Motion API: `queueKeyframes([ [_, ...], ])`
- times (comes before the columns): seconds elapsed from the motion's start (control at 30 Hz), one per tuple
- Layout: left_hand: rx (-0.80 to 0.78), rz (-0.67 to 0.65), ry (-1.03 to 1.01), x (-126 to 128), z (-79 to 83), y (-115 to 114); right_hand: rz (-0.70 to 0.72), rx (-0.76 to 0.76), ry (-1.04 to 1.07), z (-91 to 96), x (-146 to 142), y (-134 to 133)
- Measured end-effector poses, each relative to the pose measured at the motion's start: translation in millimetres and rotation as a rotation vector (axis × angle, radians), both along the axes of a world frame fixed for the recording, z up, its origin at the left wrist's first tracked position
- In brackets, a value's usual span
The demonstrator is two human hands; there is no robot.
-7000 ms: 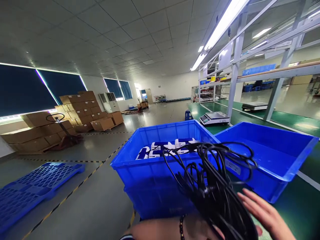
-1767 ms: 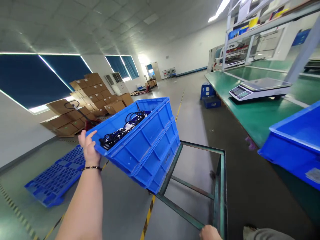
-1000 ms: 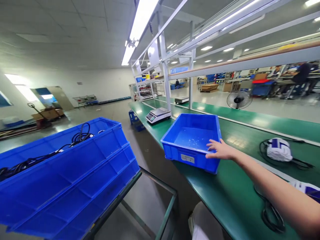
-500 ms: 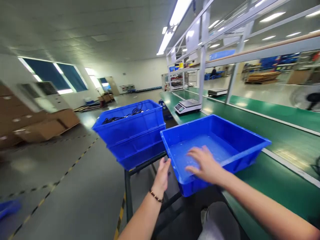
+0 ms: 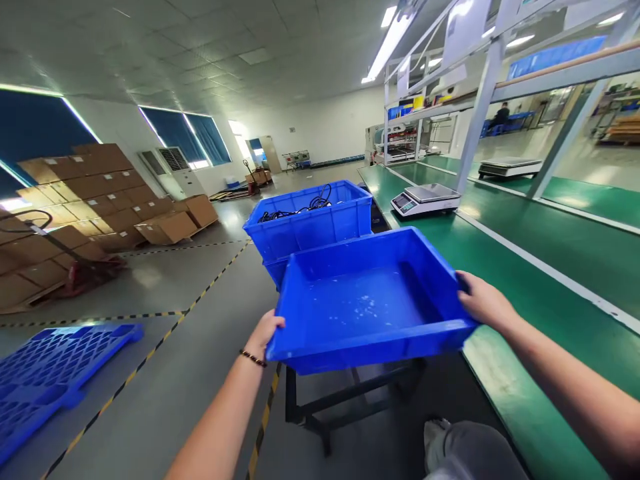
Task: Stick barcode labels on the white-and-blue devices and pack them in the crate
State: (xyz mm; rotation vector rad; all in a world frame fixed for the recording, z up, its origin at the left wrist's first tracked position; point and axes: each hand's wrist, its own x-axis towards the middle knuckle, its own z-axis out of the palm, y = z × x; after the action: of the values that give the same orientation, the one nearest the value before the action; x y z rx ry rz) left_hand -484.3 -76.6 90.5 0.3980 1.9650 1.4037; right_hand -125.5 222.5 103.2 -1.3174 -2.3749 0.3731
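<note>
I hold a shallow blue tray [image 5: 365,303] in the air in front of me, over a dark metal stand [image 5: 350,400]. My left hand [image 5: 266,331] grips its near left corner and my right hand [image 5: 481,303] grips its right rim. The tray's inside holds nothing but pale specks. Just beyond it, stacked blue bins [image 5: 313,223] sit on the stand, the top one holding black cables [image 5: 300,208].
A long green workbench [image 5: 525,267] runs along my right, with a weighing scale [image 5: 425,200] on it and a metal frame [image 5: 480,107] above. Cardboard boxes [image 5: 100,193] are stacked at the left wall. A blue pallet [image 5: 50,373] lies on the floor. Yellow-black tape marks the floor.
The tray has come off the green bench and now hangs between my two hands over the stand. My left hand moved from below onto its corner; my right shifted to the right rim.
</note>
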Motion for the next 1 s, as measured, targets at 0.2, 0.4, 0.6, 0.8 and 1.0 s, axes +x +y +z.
queueKeyframes([
  [0.2, 0.019, 0.136, 0.104, -4.2, -36.0, -39.1, -0.001, -0.040, -0.125, -37.8, -54.1, -20.5],
  [0.4, -0.014, 0.230, 0.138, 12.2, -72.8, -61.0, 0.010, -0.059, -0.223, -83.5, -52.7, -35.3],
  [0.6, -0.107, 0.275, 0.079, 6.5, -105.7, -75.8, 0.077, -0.118, -0.300, -118.3, -74.8, -46.8],
  [0.8, -0.201, 0.269, 0.006, 8.9, -117.6, -66.7, 0.114, -0.173, -0.385, -130.4, -72.4, -41.6],
  [1.0, -0.294, 0.234, 0.061, 15.1, -96.6, -64.4, 0.160, -0.104, -0.347, -117.1, -71.6, -58.6],
])
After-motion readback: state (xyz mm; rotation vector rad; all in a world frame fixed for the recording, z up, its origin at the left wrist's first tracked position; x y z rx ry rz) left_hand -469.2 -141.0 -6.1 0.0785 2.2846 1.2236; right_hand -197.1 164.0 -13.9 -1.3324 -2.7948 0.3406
